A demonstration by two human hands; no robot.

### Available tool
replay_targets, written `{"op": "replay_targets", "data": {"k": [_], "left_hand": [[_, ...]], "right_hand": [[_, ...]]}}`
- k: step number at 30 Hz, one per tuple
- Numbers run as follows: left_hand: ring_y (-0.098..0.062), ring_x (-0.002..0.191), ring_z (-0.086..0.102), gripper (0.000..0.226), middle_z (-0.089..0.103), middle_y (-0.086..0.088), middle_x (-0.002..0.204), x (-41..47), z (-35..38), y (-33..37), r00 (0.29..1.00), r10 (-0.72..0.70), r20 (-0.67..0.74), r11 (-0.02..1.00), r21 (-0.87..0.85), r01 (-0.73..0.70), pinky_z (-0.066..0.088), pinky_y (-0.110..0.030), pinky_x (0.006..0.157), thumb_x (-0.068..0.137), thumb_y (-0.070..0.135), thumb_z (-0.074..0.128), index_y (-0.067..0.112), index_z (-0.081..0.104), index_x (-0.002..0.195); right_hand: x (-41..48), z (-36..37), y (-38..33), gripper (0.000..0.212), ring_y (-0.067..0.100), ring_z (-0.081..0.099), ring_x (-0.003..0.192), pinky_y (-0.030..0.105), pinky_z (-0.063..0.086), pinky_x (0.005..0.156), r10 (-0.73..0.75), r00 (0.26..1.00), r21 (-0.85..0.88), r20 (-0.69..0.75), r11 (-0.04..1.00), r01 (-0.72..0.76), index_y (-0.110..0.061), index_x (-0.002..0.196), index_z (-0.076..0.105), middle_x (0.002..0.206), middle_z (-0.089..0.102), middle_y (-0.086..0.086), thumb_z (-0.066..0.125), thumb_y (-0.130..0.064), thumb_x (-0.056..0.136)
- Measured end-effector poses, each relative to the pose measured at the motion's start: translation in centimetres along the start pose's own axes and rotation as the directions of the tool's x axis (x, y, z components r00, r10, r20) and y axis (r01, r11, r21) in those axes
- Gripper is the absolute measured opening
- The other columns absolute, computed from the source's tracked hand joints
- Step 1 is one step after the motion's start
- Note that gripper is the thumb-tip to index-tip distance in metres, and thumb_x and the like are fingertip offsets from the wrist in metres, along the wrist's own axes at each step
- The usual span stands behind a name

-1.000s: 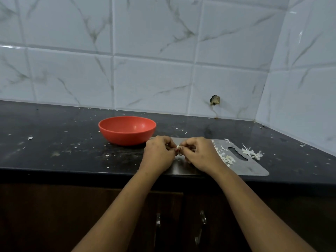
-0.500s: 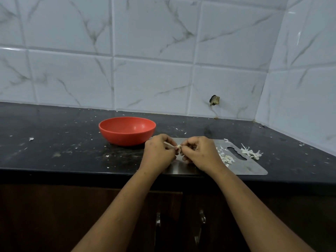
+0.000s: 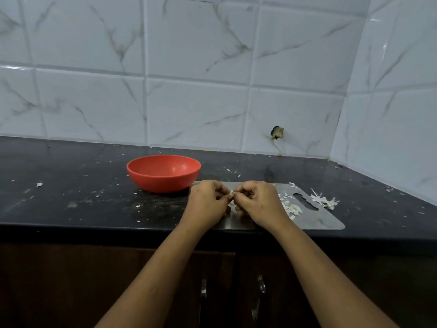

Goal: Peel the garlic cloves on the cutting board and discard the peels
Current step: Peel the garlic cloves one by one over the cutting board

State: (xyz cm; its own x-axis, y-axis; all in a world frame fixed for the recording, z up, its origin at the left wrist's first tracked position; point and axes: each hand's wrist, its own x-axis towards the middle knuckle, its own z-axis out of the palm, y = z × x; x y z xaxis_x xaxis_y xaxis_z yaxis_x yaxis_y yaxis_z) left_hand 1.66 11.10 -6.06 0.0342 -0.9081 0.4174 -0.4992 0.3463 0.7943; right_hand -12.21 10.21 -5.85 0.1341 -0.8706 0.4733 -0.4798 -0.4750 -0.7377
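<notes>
**Clove still being peeled**

Left hand (image 3: 208, 202) and right hand (image 3: 258, 202) keep pinching the small pale garlic clove (image 3: 232, 192) between fingertips above the flat steel cutting board (image 3: 327, 221), barely shifted since a second ago. White papery peels (image 3: 291, 207) stay heaped rightward; discarding seems not begun.

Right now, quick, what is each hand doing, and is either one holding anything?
Left hand: pinches the garlic clove.
Right hand: pinches the same garlic clove, over the cutting board.
</notes>
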Motion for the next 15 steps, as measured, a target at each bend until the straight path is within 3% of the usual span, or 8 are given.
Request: {"op": "replay_targets", "data": {"k": [3,6,10,13,15], "left_hand": [[-0.016,0.062,0.07,0.005,0.072,-0.008,0.073,0.1,-0.21,0.01,1.0,-0.019,0.012,1.0,-0.018,0.02,0.059,-0.026,0.065,0.087,0.005,0.065,0.009,0.067,0.085],[-0.01,0.055,0.066,0.009,0.07,-0.009,0.071,0.15,-0.57,0.04,0.993,-0.107,0.053,0.977,-0.178,0.115,0.055,-0.021,0.056,0.087,-0.001,0.061,0.008,0.065,0.088],[-0.013,0.057,0.064,0.016,0.069,-0.009,0.071,0.31,-0.8,0.05,0.984,-0.147,0.096,0.935,-0.311,0.17,0.052,-0.021,0.056,0.088,-0.001,0.062,0.013,0.069,0.093],[-0.016,0.06,0.063,0.016,0.065,-0.009,0.07,0.35,-0.95,0.15,0.981,-0.174,0.089,0.902,-0.385,0.195,0.05,-0.019,0.054,0.089,-0.003,0.058,0.009,0.067,0.086],[-0.017,0.065,0.064,0.013,0.065,-0.012,0.074,0.37,-1.03,0.11,0.975,-0.207,0.08,0.876,-0.428,0.221,0.052,-0.019,0.054,0.091,-0.003,0.055,0.004,0.066,0.092]], "right_hand": [[-0.02,-0.03,-0.14,0.018,0.019,0.069,0.058,0.031,0.059,0.06,-0.002,1.0,0.009,0.016,1.0,0.001,-0.014,0.075,0.069,0.064,0.068,0.009,0.06,-0.005,0.087],[-0.09,-0.1,-0.33,0.017,0.011,0.064,0.055,0.024,0.056,0.056,0.016,0.999,0.109,0.035,0.994,-0.02,-0.01,0.076,0.069,0.064,0.065,0.007,0.06,-0.002,0.088],[-0.17,-0.25,-0.54,0.017,0.009,0.063,0.057,0.021,0.053,0.056,0.037,0.997,0.194,0.075,0.98,-0.051,-0.008,0.079,0.068,0.07,0.066,0.012,0.058,0.0,0.089],[-0.1,-0.22,-0.5,0.018,0.009,0.063,0.057,0.021,0.052,0.055,0.059,0.996,0.213,0.072,0.974,-0.073,-0.009,0.077,0.068,0.071,0.066,0.011,0.057,-0.001,0.09],[-0.02,-0.17,-0.43,0.019,0.009,0.063,0.057,0.02,0.052,0.054,0.079,0.996,0.202,0.048,0.976,-0.087,-0.009,0.077,0.069,0.069,0.067,0.009,0.058,-0.004,0.091]]}}
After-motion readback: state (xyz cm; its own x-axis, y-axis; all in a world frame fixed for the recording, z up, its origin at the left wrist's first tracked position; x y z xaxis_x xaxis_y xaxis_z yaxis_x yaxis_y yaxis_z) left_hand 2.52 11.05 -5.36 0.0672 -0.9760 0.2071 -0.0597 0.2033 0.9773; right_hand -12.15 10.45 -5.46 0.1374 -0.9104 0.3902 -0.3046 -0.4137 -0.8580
